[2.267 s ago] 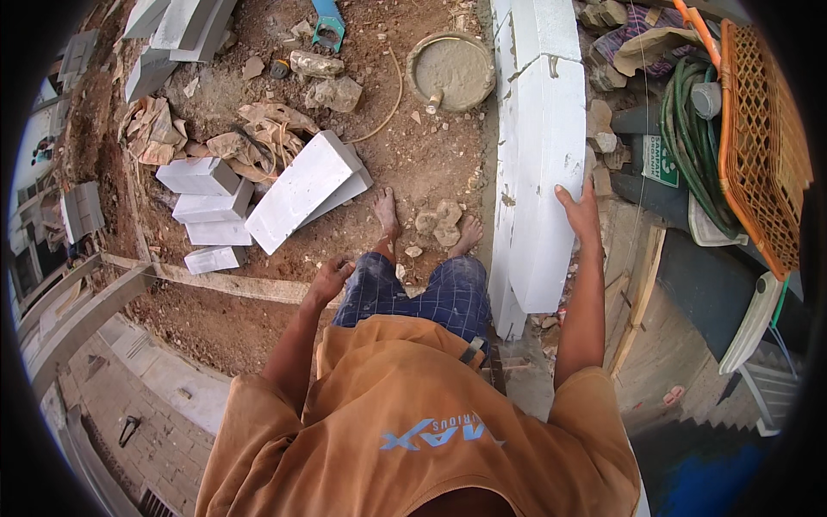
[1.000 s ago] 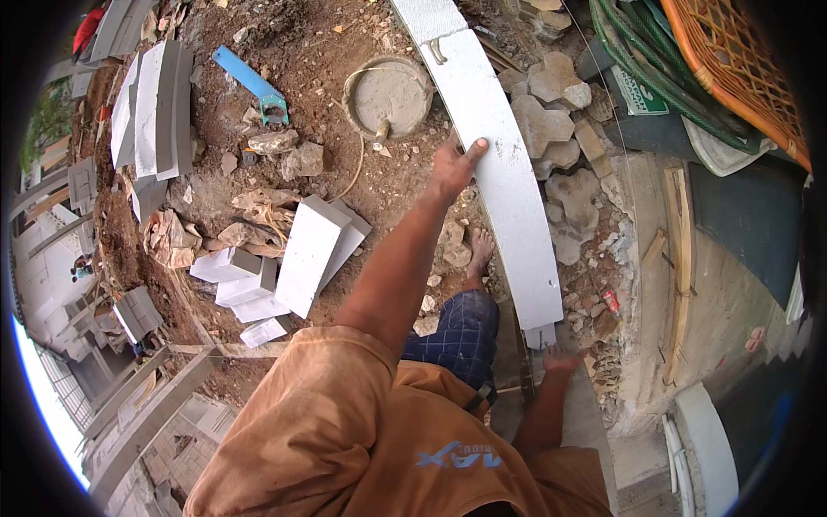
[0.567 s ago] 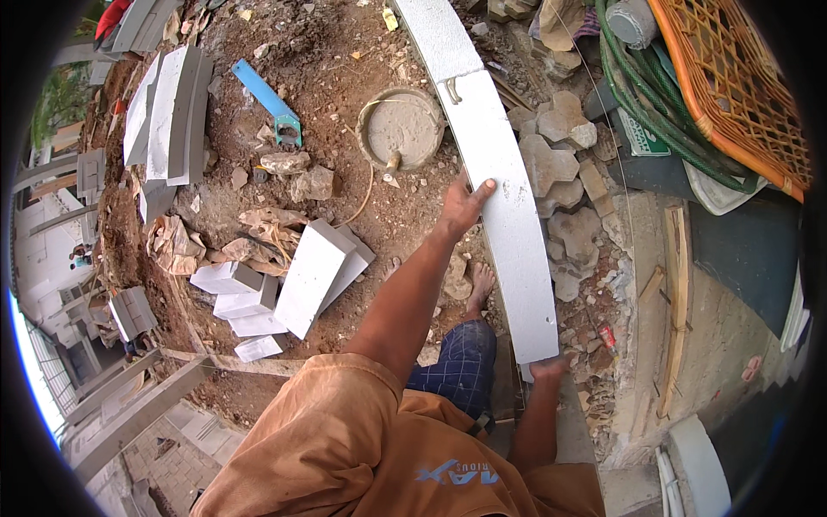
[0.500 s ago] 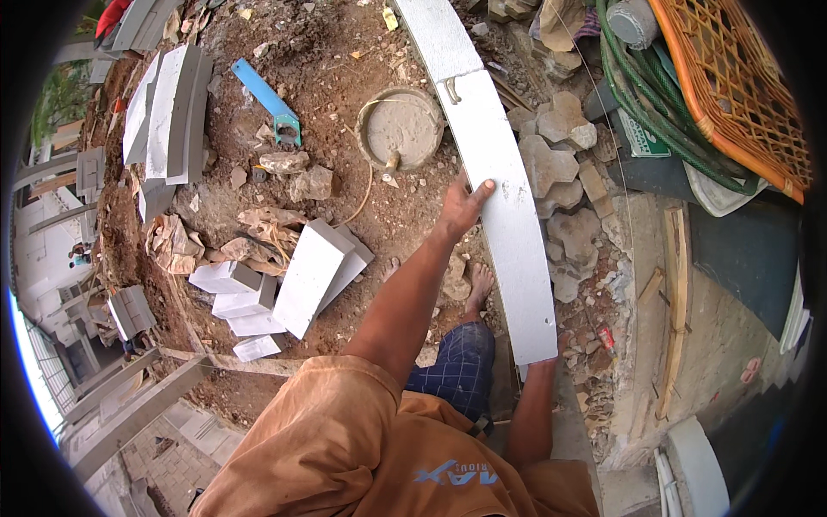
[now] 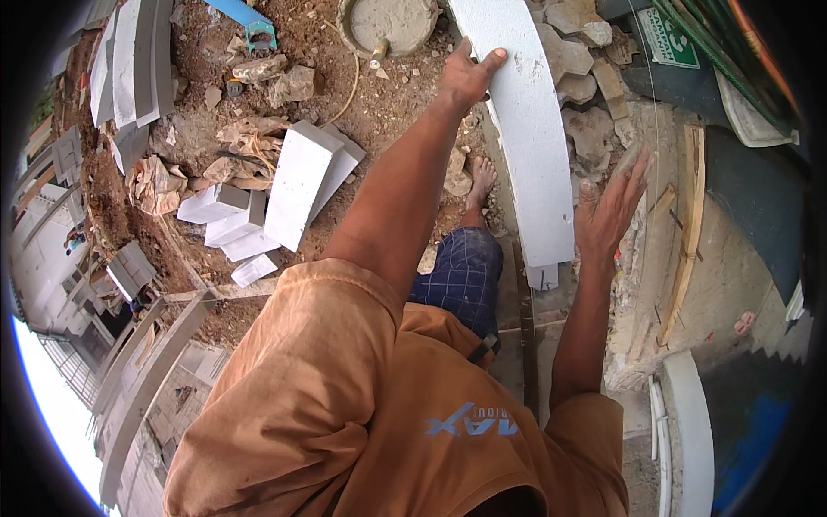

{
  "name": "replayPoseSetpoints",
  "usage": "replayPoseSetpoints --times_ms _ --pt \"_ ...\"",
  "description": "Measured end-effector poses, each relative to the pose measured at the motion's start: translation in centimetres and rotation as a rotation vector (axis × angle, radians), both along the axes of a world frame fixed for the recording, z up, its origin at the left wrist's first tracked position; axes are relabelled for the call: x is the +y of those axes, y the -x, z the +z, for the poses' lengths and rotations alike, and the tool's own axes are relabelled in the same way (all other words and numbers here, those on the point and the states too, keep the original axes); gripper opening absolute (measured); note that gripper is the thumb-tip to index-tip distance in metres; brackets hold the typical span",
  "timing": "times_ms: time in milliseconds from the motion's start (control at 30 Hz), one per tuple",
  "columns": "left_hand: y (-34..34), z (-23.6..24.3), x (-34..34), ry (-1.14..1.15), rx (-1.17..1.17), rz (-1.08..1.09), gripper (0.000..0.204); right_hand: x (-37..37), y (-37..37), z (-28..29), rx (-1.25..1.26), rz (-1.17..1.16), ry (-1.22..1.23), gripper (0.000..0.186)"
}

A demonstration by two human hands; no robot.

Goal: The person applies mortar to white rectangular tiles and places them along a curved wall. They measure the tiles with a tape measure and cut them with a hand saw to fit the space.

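A long white block (image 5: 534, 172) lies along the top of a low course of blocks, just right of my bare foot (image 5: 481, 177). My left hand (image 5: 469, 73) grips its left edge near the upper end, thumb over the top face. My right hand (image 5: 607, 202) is raised beside the block's lower right part, fingers stretched out and dusty, holding nothing. A round bucket of grey mortar (image 5: 383, 21) with a handle in it sits left of the block's upper end.
Loose white blocks (image 5: 297, 185), stacked blocks (image 5: 129, 65), a blue hand saw (image 5: 237, 15), rubble and crumpled paper (image 5: 155, 185) lie leftward on dirt. To the right are broken pavers (image 5: 568, 56), a taut string, a timber strip (image 5: 689, 233) and coiled hose (image 5: 749, 69).
My right hand has come off the block's lower end, moved up along its right side and opened. My left hand still grips the edge. The whole view has shifted upward.
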State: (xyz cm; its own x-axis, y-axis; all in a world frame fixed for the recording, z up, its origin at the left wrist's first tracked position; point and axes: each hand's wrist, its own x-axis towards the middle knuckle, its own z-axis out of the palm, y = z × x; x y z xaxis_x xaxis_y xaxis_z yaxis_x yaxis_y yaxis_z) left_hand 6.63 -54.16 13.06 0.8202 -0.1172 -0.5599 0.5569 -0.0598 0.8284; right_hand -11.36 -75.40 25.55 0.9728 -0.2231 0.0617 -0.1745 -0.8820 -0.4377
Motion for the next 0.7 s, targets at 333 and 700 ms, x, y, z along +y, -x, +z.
replayPoseSetpoints --times_ms 333,700 --pt "-0.4 -2.4 -0.3 -0.165 -0.031 -0.019 0.093 5.5 -3.9 -8.3 0.107 0.414 0.235 0.099" --pt "2.3 3.5 5.1 -0.246 -0.042 -0.018 0.108 6.3 -4.1 -6.0 0.243 0.374 0.210 0.086"
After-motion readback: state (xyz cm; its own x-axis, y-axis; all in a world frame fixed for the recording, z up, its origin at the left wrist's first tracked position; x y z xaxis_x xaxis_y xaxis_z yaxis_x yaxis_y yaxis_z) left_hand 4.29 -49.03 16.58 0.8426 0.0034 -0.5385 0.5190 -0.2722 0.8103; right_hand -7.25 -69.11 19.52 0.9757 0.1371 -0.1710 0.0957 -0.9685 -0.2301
